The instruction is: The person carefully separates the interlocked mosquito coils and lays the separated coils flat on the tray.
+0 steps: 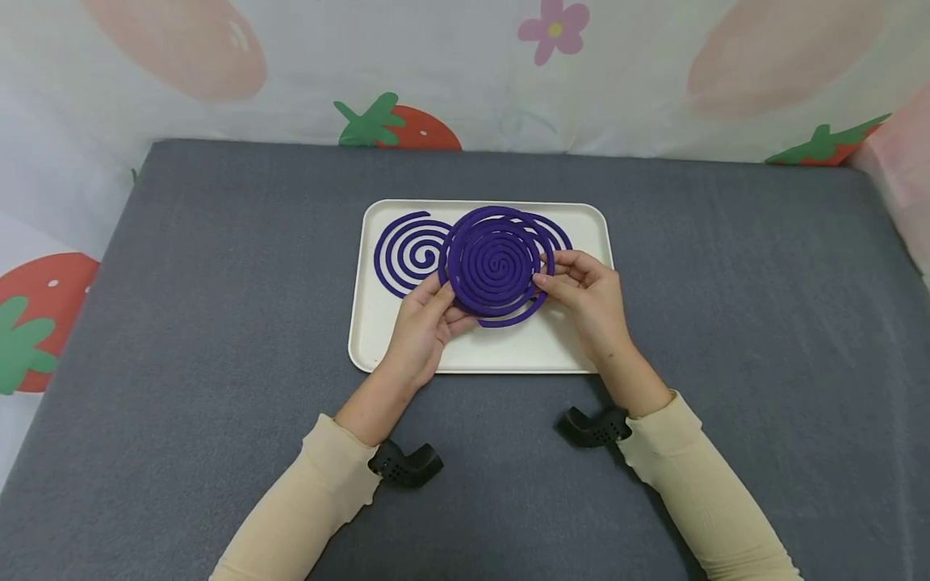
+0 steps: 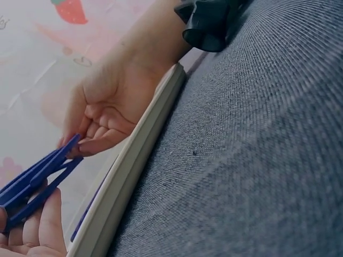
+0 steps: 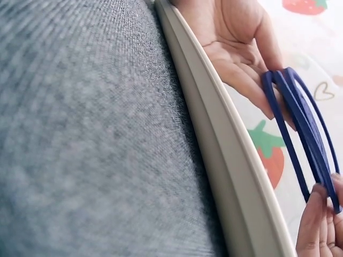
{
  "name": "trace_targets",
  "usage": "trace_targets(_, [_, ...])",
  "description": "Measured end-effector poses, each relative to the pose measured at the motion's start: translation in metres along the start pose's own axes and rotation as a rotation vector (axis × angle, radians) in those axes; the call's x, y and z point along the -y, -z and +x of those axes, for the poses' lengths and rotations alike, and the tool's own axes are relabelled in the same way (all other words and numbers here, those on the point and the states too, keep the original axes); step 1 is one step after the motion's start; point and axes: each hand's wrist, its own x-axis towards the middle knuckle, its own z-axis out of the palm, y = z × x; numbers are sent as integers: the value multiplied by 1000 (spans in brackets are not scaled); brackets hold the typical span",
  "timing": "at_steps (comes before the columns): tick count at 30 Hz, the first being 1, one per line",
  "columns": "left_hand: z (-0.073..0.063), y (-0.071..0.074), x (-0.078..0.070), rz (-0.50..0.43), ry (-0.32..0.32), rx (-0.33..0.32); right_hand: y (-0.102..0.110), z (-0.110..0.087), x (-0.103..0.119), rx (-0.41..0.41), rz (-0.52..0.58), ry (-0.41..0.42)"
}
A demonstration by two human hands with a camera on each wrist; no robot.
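Both hands hold a dense purple mosquito coil [image 1: 498, 260] above a white tray [image 1: 538, 347]. Its spirals lie packed closely together, with some outer loops spread apart from the rest. The left hand [image 1: 429, 323] pinches its lower left edge, thumb on top and fingers beneath. At the right edge, the right hand [image 1: 584, 294] grips it between thumb and fingers. In the right wrist view, the coil's loops [image 3: 305, 128] stand apart in layers between the hands. On the tray's left lies a single loose coil [image 1: 383, 258]. More purple loops [image 1: 559, 230] show behind the held coil, partly hidden.
The tray rests on a table [image 1: 240, 323] covered in grey fabric. Behind it hangs a pale cloth [image 1: 465, 64] printed with strawberries and flowers. Black cameras [image 1: 407, 466] are worn on both wrists, below cream sleeves [image 1: 312, 492].
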Motion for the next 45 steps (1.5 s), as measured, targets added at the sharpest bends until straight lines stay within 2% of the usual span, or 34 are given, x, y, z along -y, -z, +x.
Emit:
trace_targets(14, [0, 1, -2, -21, 25, -20, 0, 0, 4, 57, 63, 69])
trace_targets(25, [2, 0, 0, 41, 14, -6, 3, 1, 4, 19, 10, -17])
trace_targets(29, [3, 0, 0, 38, 26, -14, 4, 1, 5, 24, 62, -13])
trace_targets(34, [4, 0, 0, 27, 39, -15, 7, 2, 6, 61, 189, -51])
trace_targets(37, [4, 0, -1, 30, 41, -5, 9, 3, 5, 75, 219, -63])
trace_targets(45, [4, 1, 0, 6, 48, 49, 10, 4, 3, 89, 128, -49])
